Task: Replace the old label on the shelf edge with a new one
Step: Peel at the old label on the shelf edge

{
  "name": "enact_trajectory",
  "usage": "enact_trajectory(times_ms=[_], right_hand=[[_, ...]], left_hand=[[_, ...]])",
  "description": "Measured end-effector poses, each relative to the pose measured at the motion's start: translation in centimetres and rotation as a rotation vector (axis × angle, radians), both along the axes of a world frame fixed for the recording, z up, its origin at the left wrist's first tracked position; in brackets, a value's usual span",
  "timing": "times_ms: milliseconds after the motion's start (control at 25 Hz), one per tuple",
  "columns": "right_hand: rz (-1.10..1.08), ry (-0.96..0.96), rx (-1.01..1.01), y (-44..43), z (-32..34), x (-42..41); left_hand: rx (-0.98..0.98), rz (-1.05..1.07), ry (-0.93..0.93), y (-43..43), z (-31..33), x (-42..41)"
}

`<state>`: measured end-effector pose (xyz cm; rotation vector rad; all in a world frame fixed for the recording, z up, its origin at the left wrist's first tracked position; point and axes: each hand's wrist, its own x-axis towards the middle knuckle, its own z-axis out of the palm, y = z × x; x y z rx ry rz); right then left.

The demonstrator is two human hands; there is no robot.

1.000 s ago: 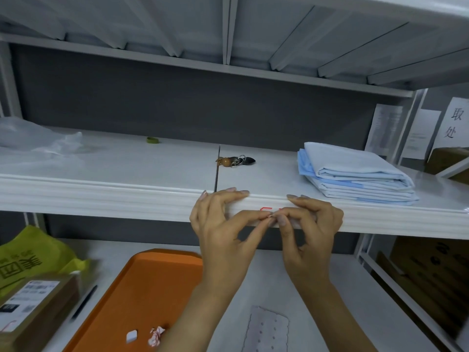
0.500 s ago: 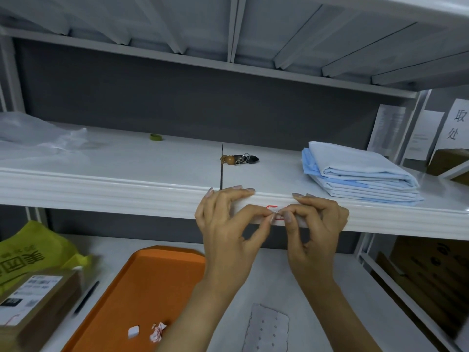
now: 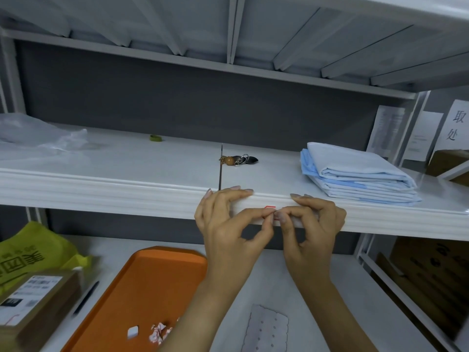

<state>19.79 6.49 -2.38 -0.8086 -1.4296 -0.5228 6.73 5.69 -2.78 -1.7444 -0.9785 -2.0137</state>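
The red-edged white label [image 3: 270, 207] is clamped to the white shelf edge [image 3: 127, 196] by left hand [image 3: 228, 224] and right hand [image 3: 313, 222]; firm outward smoothing is advised.

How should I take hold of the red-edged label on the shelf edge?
Pinch the label by a lifted corner or edge, coming from the front with thumb and forefinger. It lies flat against the shelf edge, which faces you upright, so only a peeled-up edge likely offers grip.

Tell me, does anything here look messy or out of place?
Only small litter: a crumpled red-and-white scrap and a white paper bit lie loose on the orange tray. A key ring lies mid-shelf. Nothing looks damaged.
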Motion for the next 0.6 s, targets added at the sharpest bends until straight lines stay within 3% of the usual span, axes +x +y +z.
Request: enact_trajectory(times_ms=[440,600], right_hand=[[0.018,0.034,0.022,0.0,0.1,0.1],[0.039,-0.080,0.081,0.2,0.1,1.2]], left_hand=[[-0.021,0.035,-0.016,0.0,0.0,0.2],[-0.007,0.030,0.018,0.1,0.0,-0.5]])
